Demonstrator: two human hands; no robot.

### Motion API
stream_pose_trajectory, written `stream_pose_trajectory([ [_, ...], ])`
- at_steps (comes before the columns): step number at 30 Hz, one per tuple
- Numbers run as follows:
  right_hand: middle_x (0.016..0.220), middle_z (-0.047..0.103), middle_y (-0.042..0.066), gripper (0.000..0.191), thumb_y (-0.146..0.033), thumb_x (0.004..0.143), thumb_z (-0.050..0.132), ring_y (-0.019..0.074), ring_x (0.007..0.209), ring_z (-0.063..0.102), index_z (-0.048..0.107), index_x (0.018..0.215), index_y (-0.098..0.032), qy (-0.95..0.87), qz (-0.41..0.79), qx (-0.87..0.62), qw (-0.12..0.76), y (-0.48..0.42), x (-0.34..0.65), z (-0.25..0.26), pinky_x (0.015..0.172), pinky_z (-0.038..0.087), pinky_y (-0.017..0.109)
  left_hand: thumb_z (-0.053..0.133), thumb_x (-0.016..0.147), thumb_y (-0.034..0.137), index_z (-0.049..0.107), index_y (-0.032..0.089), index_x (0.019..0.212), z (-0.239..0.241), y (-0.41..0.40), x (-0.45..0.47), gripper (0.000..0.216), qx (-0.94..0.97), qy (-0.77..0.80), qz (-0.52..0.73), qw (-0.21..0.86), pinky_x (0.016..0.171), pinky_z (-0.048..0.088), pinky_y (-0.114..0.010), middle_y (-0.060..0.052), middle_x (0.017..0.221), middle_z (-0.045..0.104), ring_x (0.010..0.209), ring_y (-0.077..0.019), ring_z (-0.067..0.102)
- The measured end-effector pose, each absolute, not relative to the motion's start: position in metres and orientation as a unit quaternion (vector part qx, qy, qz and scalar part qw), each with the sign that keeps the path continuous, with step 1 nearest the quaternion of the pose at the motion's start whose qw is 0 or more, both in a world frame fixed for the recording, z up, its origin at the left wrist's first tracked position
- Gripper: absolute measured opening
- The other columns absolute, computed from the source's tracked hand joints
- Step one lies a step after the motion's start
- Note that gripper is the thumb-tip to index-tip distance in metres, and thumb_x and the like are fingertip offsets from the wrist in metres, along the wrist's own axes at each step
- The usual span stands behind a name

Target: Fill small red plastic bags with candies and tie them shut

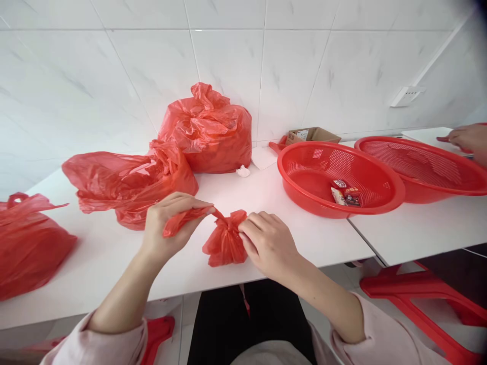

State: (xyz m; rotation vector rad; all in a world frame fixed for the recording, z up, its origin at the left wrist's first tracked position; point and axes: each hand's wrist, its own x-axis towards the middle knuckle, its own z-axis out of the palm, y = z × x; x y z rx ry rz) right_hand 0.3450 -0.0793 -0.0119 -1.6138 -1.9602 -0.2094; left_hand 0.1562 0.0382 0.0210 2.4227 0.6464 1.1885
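A small red plastic bag (227, 247) sits near the table's front edge, its neck gathered and twisted. My left hand (170, 223) pinches one stretched handle of it, pulled out to the left, with a loop of the plastic lying across the palm. On the other side my right hand (269, 242) is closed on the gathered top of the same bag, its fingertips partly hidden by the plastic. What is inside the bag cannot be made out. Behind my left hand lies a larger open red bag (133, 185).
A bulging red bag (218, 137) stands against the wall, another red bag (34, 248) at far left. On the right, a red basket (304, 203) holds several small wrapped packets (345, 195). Beside it are another basket (437, 190), a cardboard box (323, 136) and another person's hand (470, 138).
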Motion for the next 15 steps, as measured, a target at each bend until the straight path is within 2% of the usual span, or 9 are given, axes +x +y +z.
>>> stream_pose_trajectory([
  [3,0.082,0.063,0.005,0.017,-0.01,0.091,0.049,0.0186,0.076,0.054,0.063,0.083,-0.018,-0.721,-0.021,-0.627,0.294,-0.089,0.353,-0.013,0.069,0.042,0.034,0.07,0.085,0.032,0.074,0.025,0.084,0.023,0.031,0.164,0.007,0.833,0.283,0.405,0.25,0.071,0.051,-0.03,0.0,0.085,0.074,0.078,-0.0181,0.066],
  [6,0.104,0.064,0.008,0.014,-0.023,0.093,0.056,0.0212,0.096,0.059,0.063,0.106,-0.02,-0.697,0.052,-0.605,0.38,-0.093,0.359,-0.006,0.083,0.048,0.036,0.067,0.086,0.039,0.074,0.025,0.08,0.032,0.022,0.175,0.017,0.819,0.308,0.354,0.33,0.07,0.052,-0.028,0.0,0.084,0.075,0.08,-0.019,0.068],
  [8,0.124,0.059,0.011,0.039,-0.036,0.09,0.065,0.0232,0.114,0.055,0.054,0.125,-0.021,-0.692,0.08,-0.569,0.438,-0.089,0.357,-0.004,0.096,0.047,0.039,0.066,0.086,0.04,0.075,0.025,0.081,0.041,0.017,0.181,0.018,0.829,0.272,0.329,0.361,0.069,0.053,-0.027,0.0,0.083,0.075,0.079,-0.019,0.069],
  [9,0.127,0.057,0.011,0.047,-0.039,0.087,0.068,0.0234,0.117,0.054,0.052,0.127,-0.022,-0.694,0.094,-0.553,0.452,-0.085,0.353,-0.005,0.099,0.046,0.039,0.066,0.087,0.039,0.075,0.025,0.081,0.044,0.015,0.183,0.018,0.834,0.252,0.325,0.368,0.068,0.054,-0.027,0.0,0.082,0.074,0.078,-0.0186,0.069],
  [10,0.123,0.06,0.01,0.044,-0.04,0.086,0.069,0.023,0.114,0.056,0.054,0.123,-0.021,-0.696,0.107,-0.546,0.454,-0.08,0.349,-0.008,0.098,0.046,0.038,0.066,0.086,0.039,0.075,0.025,0.081,0.047,0.013,0.184,0.017,0.837,0.24,0.328,0.367,0.067,0.053,-0.027,0.0,0.081,0.073,0.077,-0.0182,0.068],
  [12,0.097,0.065,0.006,0.019,-0.037,0.089,0.064,0.0199,0.093,0.061,0.06,0.098,-0.02,-0.688,0.132,-0.566,0.435,-0.07,0.338,-0.017,0.085,0.049,0.034,0.067,0.086,0.039,0.074,0.025,0.08,0.049,0.011,0.186,0.017,0.838,0.25,0.348,0.339,0.065,0.052,-0.027,0.0,0.08,0.072,0.075,-0.0176,0.067],
  [13,0.081,0.063,0.002,0.017,-0.035,0.091,0.061,0.0179,0.081,0.059,0.058,0.084,-0.02,-0.678,0.139,-0.586,0.421,-0.066,0.333,-0.023,0.077,0.048,0.032,0.067,0.086,0.039,0.073,0.025,0.079,0.05,0.01,0.185,0.017,0.836,0.264,0.363,0.315,0.065,0.052,-0.028,0.0,0.081,0.071,0.075,-0.0175,0.066],
  [15,0.064,0.053,-0.002,0.027,-0.033,0.093,0.056,0.0151,0.066,0.052,0.049,0.07,-0.02,-0.66,0.14,-0.623,0.396,-0.062,0.325,-0.029,0.067,0.043,0.029,0.068,0.086,0.037,0.072,0.024,0.076,0.052,0.008,0.182,0.017,0.835,0.285,0.392,0.261,0.065,0.05,-0.028,0.001,0.081,0.07,0.075,-0.0167,0.065],
])
